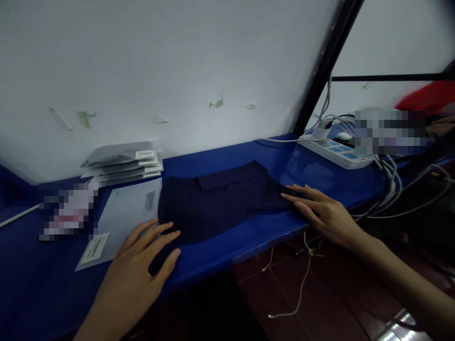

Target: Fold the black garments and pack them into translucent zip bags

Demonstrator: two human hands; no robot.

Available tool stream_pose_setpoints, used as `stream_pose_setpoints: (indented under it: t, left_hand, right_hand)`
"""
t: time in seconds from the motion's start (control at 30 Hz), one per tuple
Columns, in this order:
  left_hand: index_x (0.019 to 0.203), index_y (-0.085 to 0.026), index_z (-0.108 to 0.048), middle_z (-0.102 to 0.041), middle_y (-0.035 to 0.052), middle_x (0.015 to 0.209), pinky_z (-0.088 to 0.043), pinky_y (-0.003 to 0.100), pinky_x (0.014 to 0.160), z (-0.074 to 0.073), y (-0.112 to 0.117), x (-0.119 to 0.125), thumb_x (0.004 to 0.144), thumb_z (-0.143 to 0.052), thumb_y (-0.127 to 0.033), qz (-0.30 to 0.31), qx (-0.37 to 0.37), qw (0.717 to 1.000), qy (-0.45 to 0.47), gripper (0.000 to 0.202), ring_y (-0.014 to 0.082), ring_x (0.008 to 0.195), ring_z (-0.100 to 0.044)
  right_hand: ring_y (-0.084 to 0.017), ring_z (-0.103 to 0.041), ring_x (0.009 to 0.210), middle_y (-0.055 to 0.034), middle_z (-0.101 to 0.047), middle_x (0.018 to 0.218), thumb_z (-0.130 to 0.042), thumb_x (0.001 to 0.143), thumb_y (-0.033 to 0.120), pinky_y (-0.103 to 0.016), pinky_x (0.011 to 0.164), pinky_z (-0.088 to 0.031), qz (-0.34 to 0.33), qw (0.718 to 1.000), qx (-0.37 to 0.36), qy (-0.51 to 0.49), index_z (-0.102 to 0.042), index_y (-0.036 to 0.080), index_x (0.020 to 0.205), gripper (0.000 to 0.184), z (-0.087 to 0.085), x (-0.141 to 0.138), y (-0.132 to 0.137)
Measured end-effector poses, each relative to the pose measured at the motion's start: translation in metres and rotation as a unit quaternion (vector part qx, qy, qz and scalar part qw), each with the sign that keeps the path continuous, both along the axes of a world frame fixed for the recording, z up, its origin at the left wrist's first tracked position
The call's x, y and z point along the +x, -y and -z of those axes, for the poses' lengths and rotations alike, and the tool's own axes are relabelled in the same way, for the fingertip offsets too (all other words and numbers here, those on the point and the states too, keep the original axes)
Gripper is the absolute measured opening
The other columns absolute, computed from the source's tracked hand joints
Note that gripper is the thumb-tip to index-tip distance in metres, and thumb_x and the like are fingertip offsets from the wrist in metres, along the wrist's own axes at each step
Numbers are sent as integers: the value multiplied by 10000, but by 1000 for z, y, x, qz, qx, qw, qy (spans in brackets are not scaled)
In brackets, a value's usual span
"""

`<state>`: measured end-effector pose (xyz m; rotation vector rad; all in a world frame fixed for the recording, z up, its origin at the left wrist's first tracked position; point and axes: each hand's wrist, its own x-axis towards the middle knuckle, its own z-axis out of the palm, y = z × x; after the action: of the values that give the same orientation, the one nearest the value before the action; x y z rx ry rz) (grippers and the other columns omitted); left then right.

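A dark navy folded garment (pixel 216 201) lies flat on the blue tabletop (pixel 284 166). My left hand (pixel 142 258) rests open, fingers spread, on the garment's near left corner, beside a flat grey plastic bag (pixel 121 218) with a white label. My right hand (pixel 318 208) lies open with fingers stretched flat on the garment's right edge. Neither hand grips anything.
A stack of grey packaged bags (pixel 122 163) sits at the back left against the white wall. A white power strip (pixel 336 149) with several cables stands at the right, wires hanging off the table's edge. A black metal frame post (pixel 327 61) rises behind it.
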<state>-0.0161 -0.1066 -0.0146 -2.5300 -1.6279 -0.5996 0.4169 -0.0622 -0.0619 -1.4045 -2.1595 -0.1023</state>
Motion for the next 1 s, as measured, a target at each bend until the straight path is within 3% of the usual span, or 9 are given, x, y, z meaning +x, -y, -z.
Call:
stream_pose_setpoints:
  t: [0.2,0.33,0.5,0.63,0.77,0.87,1.0]
  left_hand:
    - [1186,-343,-658,-645,-10,1268,-459,536,1032,3,0,-2,922,-510,-502,2,3,1000,2,342,297,1318,-451]
    - [1152,-326,-668,-660,2,1236,-407,566,1068,3,-3,-1,929,-505,-484,-4,19,1000,19,318,304,1298,-467]
    - [1082,-286,-676,-690,25,1131,-472,500,996,-19,-20,25,962,-453,-446,-28,34,998,54,300,282,1243,-506]
    - [1069,-247,-671,-703,43,1066,-482,485,957,-45,-53,67,969,-433,-344,0,50,999,14,275,275,1124,-570]
    - [1041,-189,-669,-694,83,1023,-461,514,945,-50,-93,99,928,-479,-214,40,8,994,-99,222,303,1047,-589]
    - [995,-164,-666,-685,109,993,-459,496,917,-46,-115,102,882,-526,-147,47,-5,983,-178,180,318,1020,-591]
    - [1009,-174,-654,-697,97,990,-468,434,870,-47,-135,90,878,-478,-89,66,-24,975,-211,236,285,1005,-598]
  right_hand:
    - [-283,-515,1301,-31,-581,1383,-423,987,355,-539,1132,-370,0,1000,10,-13,-611,327,1305,371,-2,-4,1]
    - [-288,-531,1283,-33,-574,1381,-402,989,367,-519,1098,-417,9,997,-12,-70,-609,330,1293,370,-5,-5,4]
    - [-291,-616,1143,-54,-642,1231,-432,969,416,-474,974,-514,45,986,-17,-158,-606,317,1206,311,-25,-6,-4]
    - [-284,-639,1065,-68,-678,1124,-487,944,431,-466,928,-528,-4,997,-21,-78,-624,288,1128,271,-47,-15,-36]
    - [-286,-615,1097,-73,-685,1127,-520,920,414,-492,948,-518,-62,998,-20,19,-637,268,1140,289,-55,-23,-85]
    - [-294,-606,1104,-80,-682,1118,-556,893,383,-492,943,-517,-87,992,-29,92,-641,244,1152,306,-52,-28,-113]
    - [-273,-641,986,-98,-689,1003,-534,890,287,-448,886,-527,-87,984,-34,152,-669,207,1042,218,-51,-39,-127]
